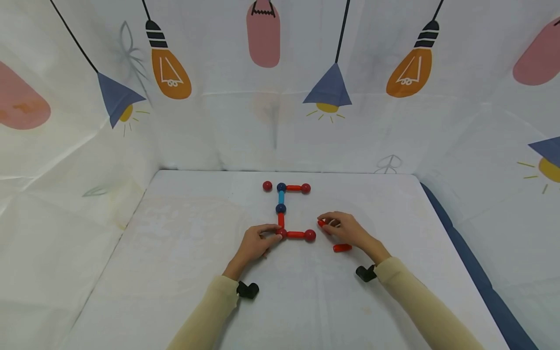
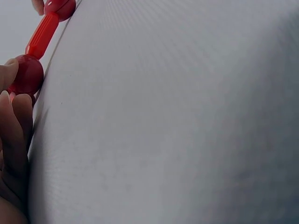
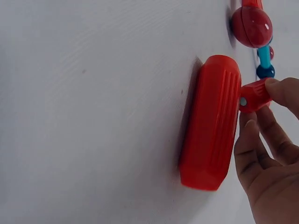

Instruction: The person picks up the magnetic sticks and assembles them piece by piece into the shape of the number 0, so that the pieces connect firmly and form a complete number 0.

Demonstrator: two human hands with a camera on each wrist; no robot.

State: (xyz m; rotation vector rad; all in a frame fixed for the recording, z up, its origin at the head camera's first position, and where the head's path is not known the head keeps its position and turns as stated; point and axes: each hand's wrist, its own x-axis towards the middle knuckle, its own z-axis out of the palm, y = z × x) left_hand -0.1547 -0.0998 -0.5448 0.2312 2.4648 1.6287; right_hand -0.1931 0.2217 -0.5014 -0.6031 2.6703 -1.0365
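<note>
My left hand (image 1: 255, 244) pinches the red corner ball (image 2: 29, 74) of a figure built from magnetic rods and balls. From that corner a red rod (image 1: 295, 235) runs right to another red ball (image 1: 309, 236). Upward, a red rod (image 1: 281, 220) meets a dark blue ball (image 1: 281, 208), then a light blue rod (image 1: 281, 197) and a second dark blue ball (image 1: 281, 186). At the top, a red rod (image 1: 293, 188) leads to a red ball (image 1: 306, 188). Right of the figure, my right hand (image 1: 347, 230) pinches a short red rod (image 3: 256, 95) between thumb and fingers.
Another red rod (image 3: 212, 123) lies on the white table (image 1: 188, 291) just below my right hand. A separate red ball (image 1: 267, 185) sits left of the upper blue ball. Behind the table hangs a white sheet (image 1: 218, 131) printed with lamps and bulbs.
</note>
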